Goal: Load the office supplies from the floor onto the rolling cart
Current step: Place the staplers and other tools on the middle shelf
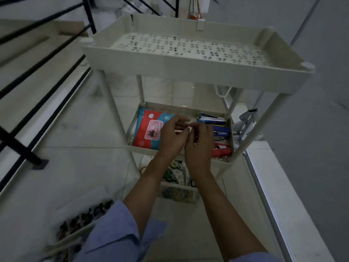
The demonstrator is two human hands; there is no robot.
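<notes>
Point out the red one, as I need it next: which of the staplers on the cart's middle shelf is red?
The red stapler in the middle shelf's front right corner, nearest the camera; the blue staplers lie behind it.

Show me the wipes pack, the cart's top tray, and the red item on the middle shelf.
wipes pack (151,129), head view, on its pink front label.
top tray (188,68), head view, on its near side wall.
red item (221,151), head view, middle of its body.
</notes>
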